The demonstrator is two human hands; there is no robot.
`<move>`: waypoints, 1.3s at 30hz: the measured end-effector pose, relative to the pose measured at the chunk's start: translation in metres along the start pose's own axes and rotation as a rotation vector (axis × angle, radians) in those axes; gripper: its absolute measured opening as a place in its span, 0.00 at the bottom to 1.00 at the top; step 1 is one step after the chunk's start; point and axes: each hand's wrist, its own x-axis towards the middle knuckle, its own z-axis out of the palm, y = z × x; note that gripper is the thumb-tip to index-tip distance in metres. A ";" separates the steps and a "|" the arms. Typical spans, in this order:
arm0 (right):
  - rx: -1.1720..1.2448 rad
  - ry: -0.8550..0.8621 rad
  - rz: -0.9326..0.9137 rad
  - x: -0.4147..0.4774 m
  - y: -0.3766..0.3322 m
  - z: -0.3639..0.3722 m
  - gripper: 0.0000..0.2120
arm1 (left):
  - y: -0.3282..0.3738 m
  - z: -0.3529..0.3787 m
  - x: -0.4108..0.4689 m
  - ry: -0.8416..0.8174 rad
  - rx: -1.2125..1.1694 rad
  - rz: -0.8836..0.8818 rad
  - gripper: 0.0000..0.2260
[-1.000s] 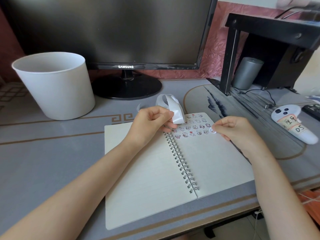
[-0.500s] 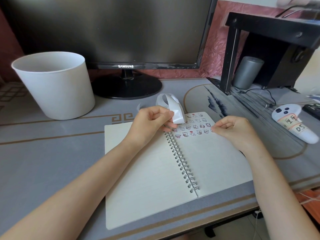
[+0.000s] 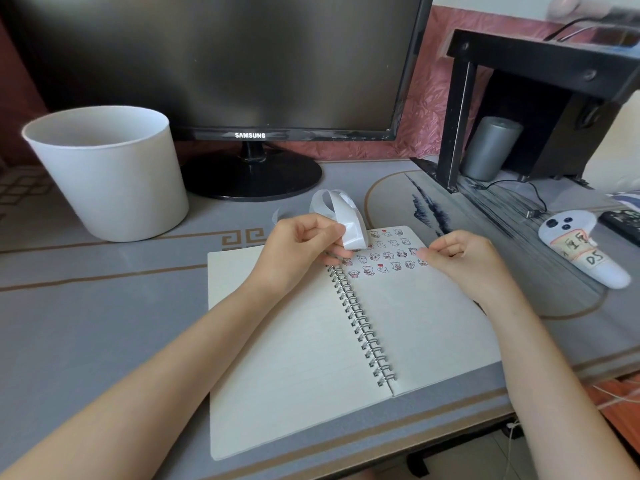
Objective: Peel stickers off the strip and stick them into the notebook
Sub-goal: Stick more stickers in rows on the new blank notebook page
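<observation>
Between both hands, stickers (image 3: pixel 384 256) line the top of the notebook (image 3: pixel 415 327). Above it the left hand (image 3: pixel 298 247) pinches the curled strip (image 3: pixel 346 216). The right hand (image 3: pixel 464 258), fingers curled, touches the page, probably pressing one sticker down; whether it holds one I cannot tell. Next comes peeling another.

Notebook (image 3: pixel 311 341) on desk (image 3: pixel 104 323), bucket (image 3: pixel 107 174) behind-left, monitor (image 3: pixel 221 64) behind.

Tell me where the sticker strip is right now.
In the head view the sticker strip is near the centre, pinched in the left hand over the top of the notebook, curling back toward the monitor base.
</observation>
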 end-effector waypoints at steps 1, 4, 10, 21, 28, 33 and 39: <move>-0.006 -0.001 -0.001 0.000 0.000 0.001 0.08 | 0.000 0.000 0.000 -0.002 0.000 0.000 0.07; -0.053 0.020 0.005 0.003 0.003 0.002 0.06 | 0.000 0.000 0.000 -0.004 -0.008 -0.005 0.07; 0.008 -0.020 0.011 -0.001 0.001 -0.001 0.08 | 0.000 0.000 0.000 -0.003 -0.020 -0.006 0.07; 0.040 -0.040 0.026 -0.003 0.000 -0.003 0.07 | 0.000 0.000 0.001 -0.006 -0.024 -0.001 0.07; -0.027 -0.029 0.027 0.001 0.003 -0.001 0.05 | 0.001 0.000 0.000 -0.005 -0.027 0.007 0.07; -0.039 0.049 -0.168 -0.003 -0.014 0.002 0.02 | 0.000 0.000 0.002 0.011 -0.043 0.024 0.07; -0.006 -0.145 -0.505 -0.024 -0.052 0.023 0.05 | 0.001 0.000 0.002 0.036 -0.075 0.030 0.07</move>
